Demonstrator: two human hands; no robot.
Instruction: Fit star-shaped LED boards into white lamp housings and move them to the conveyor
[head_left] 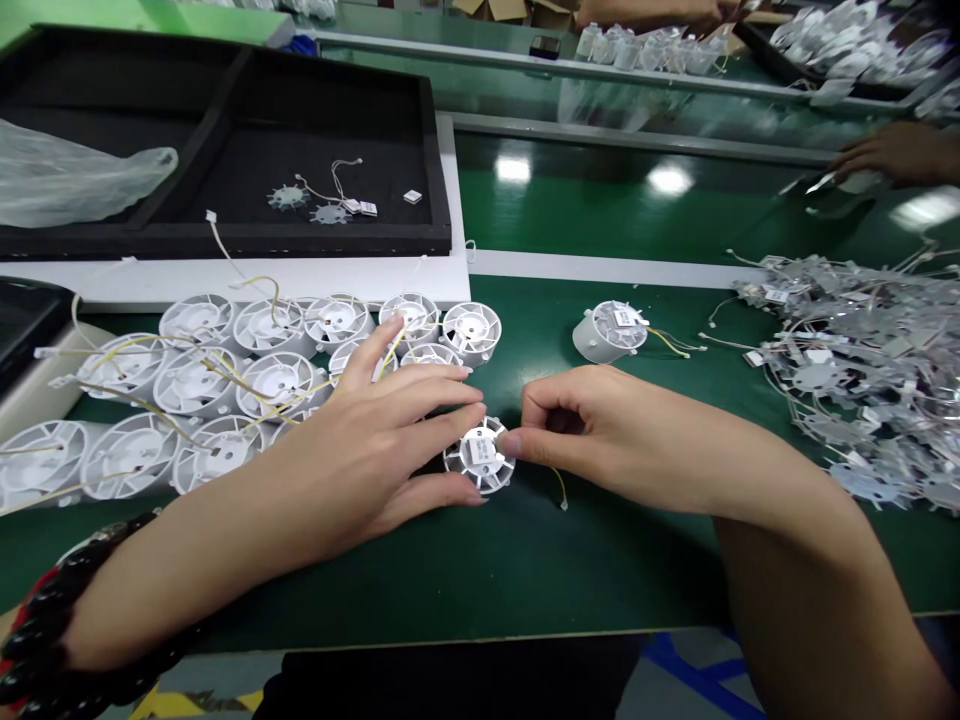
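Note:
A round white fan housing (480, 475) stands on the green bench in front of me, with a spoked disc and a small white square block on top. My left hand (397, 430) has its thumb and a finger at the housing's left side, gripping it; the other fingers are spread. At the housing's right edge, my right hand (577, 425) has thumb and index finger pinched beside the white block. What lies between those fingertips is too small to make out. A thin yellow wire (560, 488) with a small plug comes out under my right hand.
Rows of white fan housings (277, 380) with loose wires stand at left. Another housing (609, 332) sits behind my right hand. A heap of wired discs (840, 370) lies at right. Behind are a black tray (390, 245) with discs and another person's hand (896, 155).

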